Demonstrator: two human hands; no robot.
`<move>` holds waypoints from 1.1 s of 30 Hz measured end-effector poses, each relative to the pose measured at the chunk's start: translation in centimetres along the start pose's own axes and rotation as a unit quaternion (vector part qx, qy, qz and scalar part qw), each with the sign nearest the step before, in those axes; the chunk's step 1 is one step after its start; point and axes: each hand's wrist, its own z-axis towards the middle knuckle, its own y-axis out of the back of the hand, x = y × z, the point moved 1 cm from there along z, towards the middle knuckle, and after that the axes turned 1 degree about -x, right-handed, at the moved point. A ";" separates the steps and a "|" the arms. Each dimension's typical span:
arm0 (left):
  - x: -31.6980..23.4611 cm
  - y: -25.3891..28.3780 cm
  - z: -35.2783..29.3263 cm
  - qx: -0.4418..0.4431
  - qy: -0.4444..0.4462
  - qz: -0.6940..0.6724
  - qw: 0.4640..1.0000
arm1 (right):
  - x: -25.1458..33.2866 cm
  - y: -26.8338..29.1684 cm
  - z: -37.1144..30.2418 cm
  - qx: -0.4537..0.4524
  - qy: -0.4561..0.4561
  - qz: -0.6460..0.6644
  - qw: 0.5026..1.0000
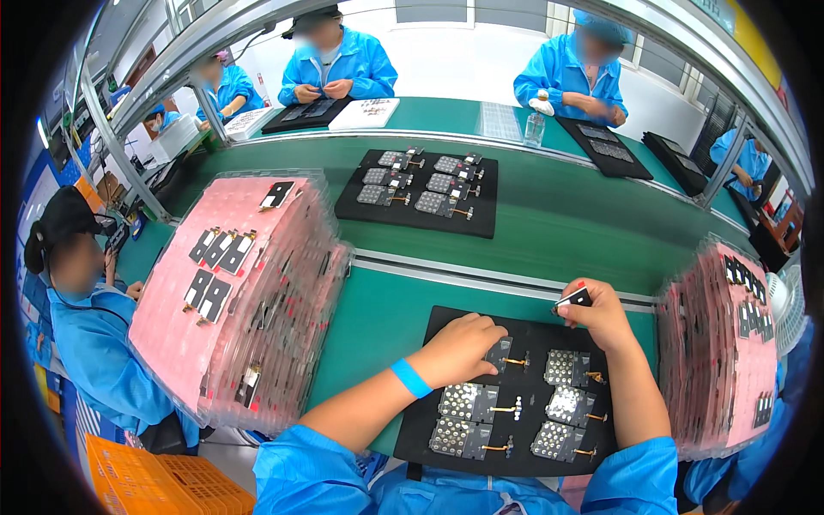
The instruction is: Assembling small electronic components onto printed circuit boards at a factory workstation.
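Black little part (573, 299) pinched at fingertips of right hand (601, 316), up over far edge of black tray (412, 412) on green bench (386, 318). Left hand (459, 348) curled down, fingers pressing a small module (498, 354) in the tray, grasping nothing. Slim grip: could slip, drop among gridded modules (468, 402). Pink tray stack (232, 292) leaning at left, could slide.

A long green conveyor belt (549, 215) runs across the room between two green-topped workbenches (369, 318), edged with pale metal rails (481, 279). A grey metal overhead frame (215, 39) slants above the far bench. Behind it stands a bright white wall (463, 60) with windows (661, 60) at the upper right. An orange slatted plastic crate (146, 476) sits low at the left, and a white fan (794, 305) stands at the right edge.
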 end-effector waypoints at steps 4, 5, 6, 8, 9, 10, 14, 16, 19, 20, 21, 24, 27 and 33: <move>-0.1 0.3 0.4 0.024 0.020 0.013 0.999 | -0.2 -0.4 0.3 0.027 -0.005 0.021 0.999; -0.2 0.5 0.7 0.024 0.020 0.011 0.999 | -0.2 -0.5 0.3 0.027 -0.006 0.020 0.999; -0.3 0.5 1.1 0.048 0.038 0.010 0.998 | -0.2 -0.6 0.3 0.030 -0.008 0.010 0.999; -0.2 0.5 1.5 0.072 0.055 0.008 0.996 | -0.3 -0.8 0.3 0.034 -0.009 0.000 0.999; -0.1 0.4 1.5 0.074 0.054 -0.002 0.996 | -0.4 -1.0 0.3 0.044 -0.011 -0.016 0.999; 0.1 0.3 1.6 0.076 0.053 -0.011 0.996 | -0.6 -1.1 0.2 0.054 -0.013 -0.032 0.998; 1.0 -0.3 1.1 0.060 0.037 -0.036 0.997 | -1.1 -1.7 -0.3 0.057 -0.037 -0.078 0.995; 0.5 -0.2 0.9 0.050 0.035 -0.023 0.998 | -1.2 -2.0 -0.8 0.055 -0.040 -0.092 0.993; 0.0 0.0 0.8 0.034 0.035 -0.014 0.999 | -1.7 -2.1 -1.2 0.059 -0.022 -0.134 0.989; -0.1 0.0 0.8 0.039 0.033 -0.017 0.999 | -1.9 -2.0 -1.3 0.062 -0.004 -0.162 0.985; 0.0 0.0 0.9 0.030 0.039 -0.023 0.999 | -1.7 -2.2 -1.3 0.068 0.011 -0.175 0.982; 0.6 -0.4 1.1 -0.010 0.017 -0.023 1.000 | -0.9 -3.0 -0.5 0.086 0.053 -0.213 0.972; 0.3 0.0 1.2 -0.034 0.025 -0.022 0.999 | -0.4 -4.1 -0.5 0.076 0.084 -0.273 0.955; 0.6 0.0 1.1 -0.045 0.032 -0.031 0.998 | -1.7 -5.0 0.2 0.073 0.109 -0.311 0.941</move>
